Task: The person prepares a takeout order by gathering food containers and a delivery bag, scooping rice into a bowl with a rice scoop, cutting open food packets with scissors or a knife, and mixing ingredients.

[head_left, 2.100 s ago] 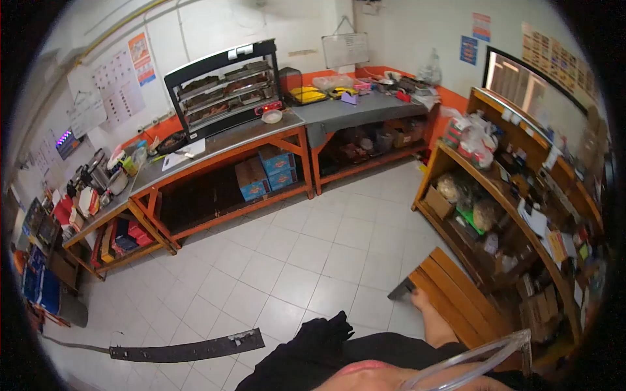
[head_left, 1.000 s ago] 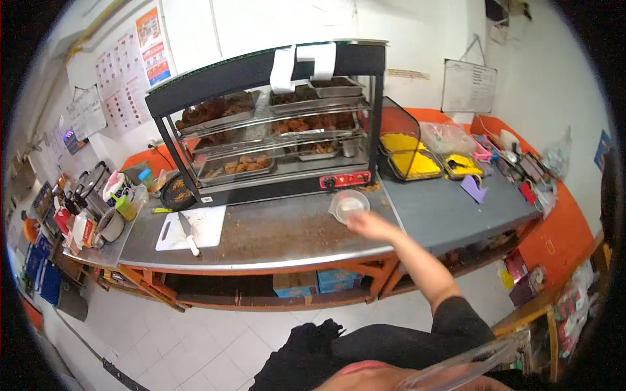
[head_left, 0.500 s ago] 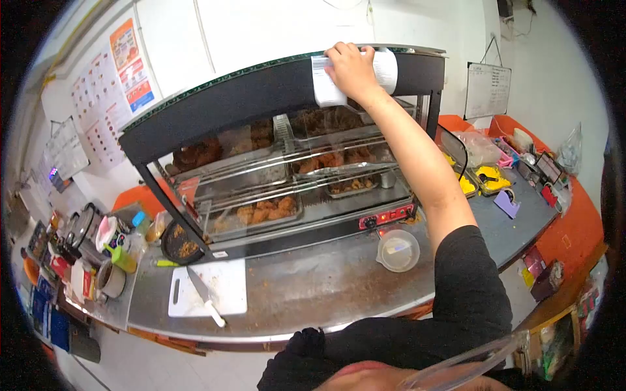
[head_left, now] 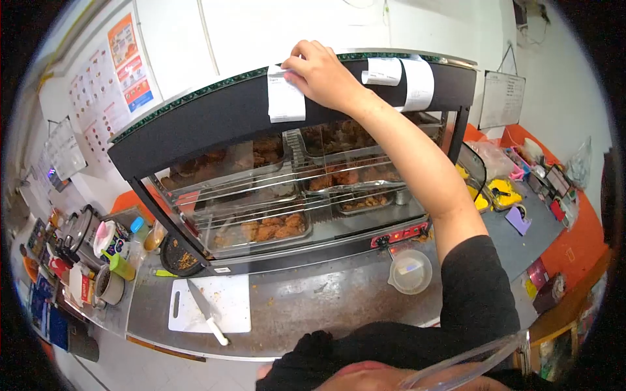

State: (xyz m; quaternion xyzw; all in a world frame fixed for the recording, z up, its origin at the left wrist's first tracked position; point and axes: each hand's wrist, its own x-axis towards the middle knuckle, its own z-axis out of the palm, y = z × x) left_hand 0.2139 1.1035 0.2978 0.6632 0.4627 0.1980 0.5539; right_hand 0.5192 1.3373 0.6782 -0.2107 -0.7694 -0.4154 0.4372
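Note:
My right hand (head_left: 319,75) is raised at the top front edge of a black heated display case (head_left: 215,107). Its thumb and fingers pinch the upper edge of a white printed paper slip (head_left: 287,101), which hangs down over the black panel. To the right of my hand, a short slip (head_left: 383,70) and a longer curled slip (head_left: 418,85) hang on the same panel. Behind the glass, trays hold browned, fried-looking food (head_left: 277,227). My left hand is out of view.
On the metal counter (head_left: 287,287) lie a white cutting board (head_left: 228,303) with a knife (head_left: 205,309) and a round translucent container (head_left: 411,272). Bottles and pots stand at the left. Yellow-topped containers (head_left: 503,193) and a purple object (head_left: 518,220) are at the right.
My right hand has moved left along the panel, now with one slip at its fingers. Two slips hang separately to its right. The view has shifted slightly.

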